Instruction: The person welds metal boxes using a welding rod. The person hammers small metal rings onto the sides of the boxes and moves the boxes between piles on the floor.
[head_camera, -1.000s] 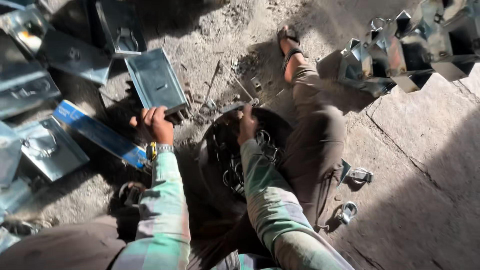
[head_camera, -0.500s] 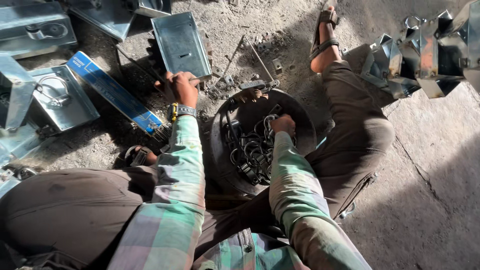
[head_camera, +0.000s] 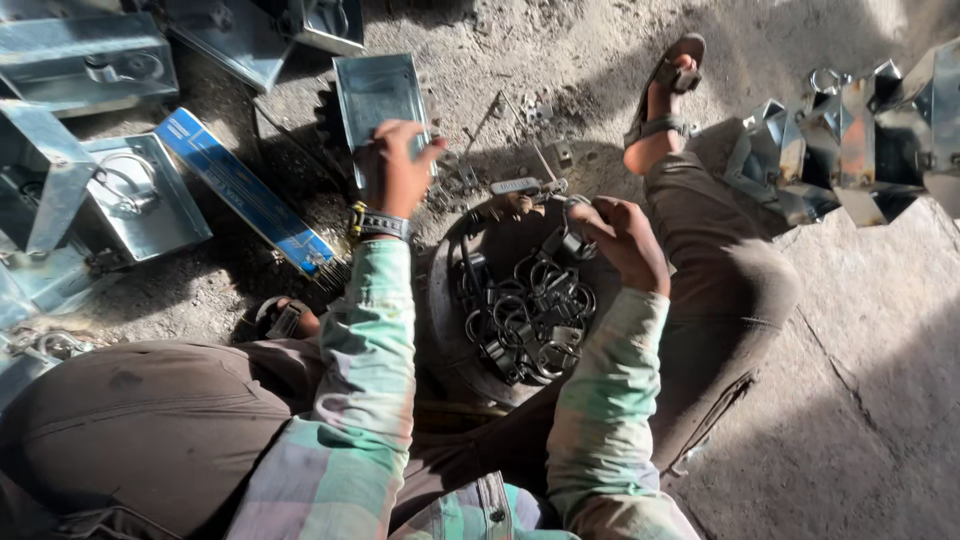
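I sit on the ground with a round dark metal pan (head_camera: 450, 330) between my legs, filled with several metal ring clasps (head_camera: 525, 320). My left hand (head_camera: 393, 170) reaches forward and grips the near edge of a shiny rectangular metal tray (head_camera: 375, 95). Over the pan's far rim, my right hand (head_camera: 625, 240) pinches a single ring clasp (head_camera: 565, 240) between its fingertips. Both sleeves are pale green plaid, and a band sits on my left wrist.
More shiny metal trays (head_camera: 85, 60) with ring handles lie at the left, beside a long blue box (head_camera: 245, 195). A row of folded metal pieces (head_camera: 850, 150) stands at the right. My sandalled foot (head_camera: 665, 100) stretches ahead. Small parts and a wire (head_camera: 515, 185) lie in the dirt.
The view has shifted. My left hand has closed on the tray's near edge, and my right hand has lifted out of the pan to its far rim with a clasp.
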